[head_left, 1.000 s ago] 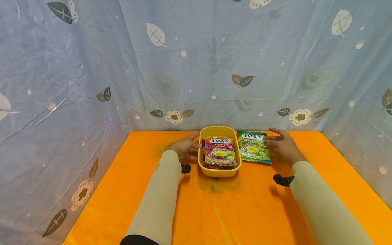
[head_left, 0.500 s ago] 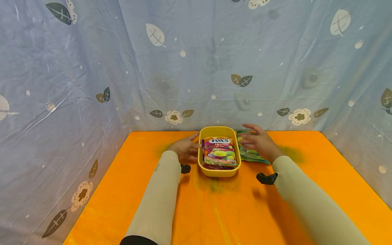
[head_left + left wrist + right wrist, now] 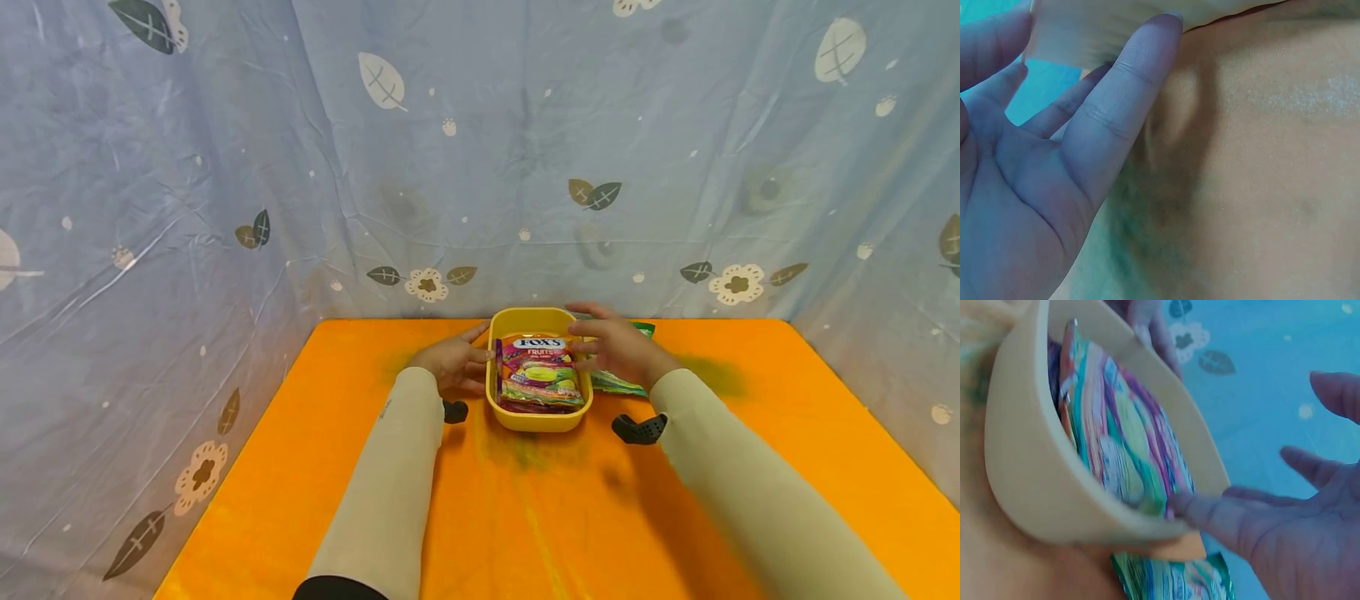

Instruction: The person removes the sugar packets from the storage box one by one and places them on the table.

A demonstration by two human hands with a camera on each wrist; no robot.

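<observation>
A yellow plastic tub (image 3: 542, 423) stands near the back edge of the table. Inside it lies a red and purple bag of Fox's Fruits candy (image 3: 538, 375), with at least one more packet under it. My left hand (image 3: 450, 365) rests against the tub's left side, fingers extended. Spread fingers of my right hand (image 3: 618, 348) reach over the tub's right rim; in the right wrist view one fingertip (image 3: 1182, 503) is at the candy bag, contact unclear. A green candy bag (image 3: 617, 385) lies on the table right of the tub, partly hidden under the right hand.
An orange cloth (image 3: 360, 500) covers the table. A pale blue curtain (image 3: 480, 167) with leaf and flower prints rises behind it and along both sides. Black wrist mounts (image 3: 639, 429) jut out below the hands.
My right hand has moved left, from beside the green bag across it to the tub's right rim. The left hand, the tub and the bags have stayed put.
</observation>
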